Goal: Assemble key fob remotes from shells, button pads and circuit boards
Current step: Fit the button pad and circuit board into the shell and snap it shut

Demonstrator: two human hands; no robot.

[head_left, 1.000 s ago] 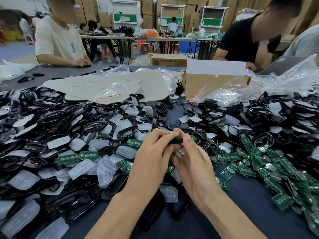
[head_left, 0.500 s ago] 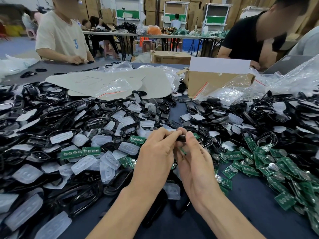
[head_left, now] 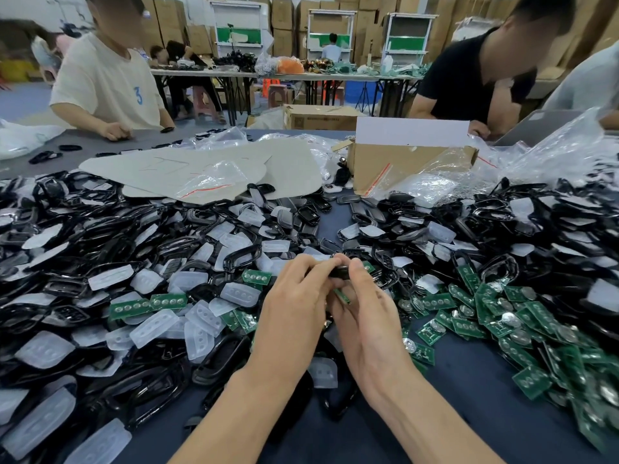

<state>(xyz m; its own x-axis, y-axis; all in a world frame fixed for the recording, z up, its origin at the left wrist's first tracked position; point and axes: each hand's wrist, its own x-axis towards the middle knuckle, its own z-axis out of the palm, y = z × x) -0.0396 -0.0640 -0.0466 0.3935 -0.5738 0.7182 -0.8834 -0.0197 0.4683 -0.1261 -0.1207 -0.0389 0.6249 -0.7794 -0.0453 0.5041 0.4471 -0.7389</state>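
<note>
Black shells [head_left: 100, 229], clear button pads [head_left: 154, 326], green circuit boards [head_left: 469, 326] heaped over blue table [head_left: 485, 413]. Centre: left hand [head_left: 294, 306] and right hand [head_left: 368, 316], fingertips [head_left: 318, 264] pinching one shell [head_left: 340, 272], green board [head_left: 342, 296] edge showing below. Same grip as a second ago; likely still seating board.

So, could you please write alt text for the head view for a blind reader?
The left hand and the right hand together pinch a small black shell above a dark table heaped with loose shells, translucent button pads and green circuit boards. At the far side other people work.
</note>
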